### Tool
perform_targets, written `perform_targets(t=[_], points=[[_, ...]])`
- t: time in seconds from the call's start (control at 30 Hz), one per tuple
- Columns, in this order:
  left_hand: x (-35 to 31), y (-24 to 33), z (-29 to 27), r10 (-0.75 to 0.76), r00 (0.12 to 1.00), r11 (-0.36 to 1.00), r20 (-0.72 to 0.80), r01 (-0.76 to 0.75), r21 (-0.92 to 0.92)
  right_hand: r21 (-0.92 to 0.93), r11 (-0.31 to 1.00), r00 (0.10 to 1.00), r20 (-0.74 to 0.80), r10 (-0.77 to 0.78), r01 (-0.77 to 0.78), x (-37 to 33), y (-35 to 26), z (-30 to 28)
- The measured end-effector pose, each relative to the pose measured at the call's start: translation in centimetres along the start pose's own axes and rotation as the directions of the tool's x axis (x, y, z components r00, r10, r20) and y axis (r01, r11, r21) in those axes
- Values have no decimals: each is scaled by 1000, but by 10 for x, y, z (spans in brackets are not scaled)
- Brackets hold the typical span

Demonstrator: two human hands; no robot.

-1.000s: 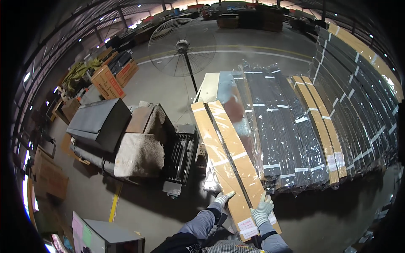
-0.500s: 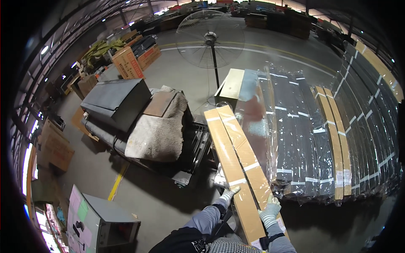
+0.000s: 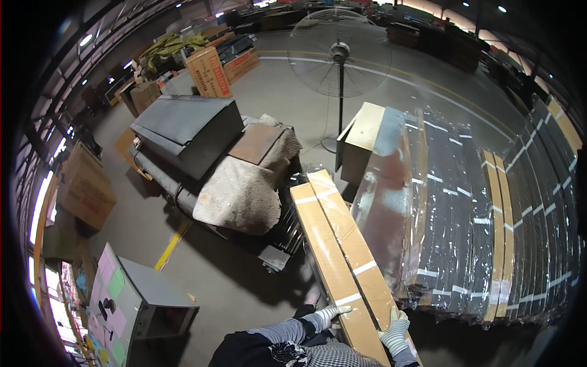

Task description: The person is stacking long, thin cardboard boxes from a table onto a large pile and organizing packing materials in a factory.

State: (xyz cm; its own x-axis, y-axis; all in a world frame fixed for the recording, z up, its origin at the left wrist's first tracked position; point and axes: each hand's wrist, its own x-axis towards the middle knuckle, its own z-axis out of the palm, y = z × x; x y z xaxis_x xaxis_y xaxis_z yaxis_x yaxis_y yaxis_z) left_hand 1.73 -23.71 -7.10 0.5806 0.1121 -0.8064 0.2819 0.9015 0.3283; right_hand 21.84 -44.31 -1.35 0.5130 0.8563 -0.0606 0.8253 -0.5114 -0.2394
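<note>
Two long, narrow cardboard boxes (image 3: 345, 263), side by side, slope up and away from my body. Clear film and white straps wrap them. At the near part of the left box's outer edge, my left hand (image 3: 333, 314) in a pale striped glove is closed on it, thumb on top. My right hand (image 3: 396, 329), gloved alike, is closed round the right box's outer edge. Both undersides are hidden, and so are the fingers beneath. The boxes' far end is beside a dark machine with a grey-brown cloth (image 3: 241, 192) over it.
On the right lies a row of film-wrapped dark long packs (image 3: 452, 226), with two cardboard ones (image 3: 496, 238) among them. A large standing fan (image 3: 340, 55) is ahead. A dark metal case (image 3: 186, 131) rests on the machine; a grey cabinet (image 3: 162, 290) stands at lower left.
My view has turned left, so the surroundings appear shifted right. The boxes have swung left with it, their far end now nearer the cloth-covered machine. Both hands keep their hold.
</note>
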Motion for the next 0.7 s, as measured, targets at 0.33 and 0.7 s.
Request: perform_targets(t=[0.33, 0.7], points=[[-54, 99, -41, 113, 993, 871, -31, -114, -479, 24, 993, 947, 299, -120, 118, 149, -85, -32], [-13, 212, -136, 489, 823, 584, -290, -555, -592, -209, 922, 939, 184, -291, 326, 285, -240, -77]])
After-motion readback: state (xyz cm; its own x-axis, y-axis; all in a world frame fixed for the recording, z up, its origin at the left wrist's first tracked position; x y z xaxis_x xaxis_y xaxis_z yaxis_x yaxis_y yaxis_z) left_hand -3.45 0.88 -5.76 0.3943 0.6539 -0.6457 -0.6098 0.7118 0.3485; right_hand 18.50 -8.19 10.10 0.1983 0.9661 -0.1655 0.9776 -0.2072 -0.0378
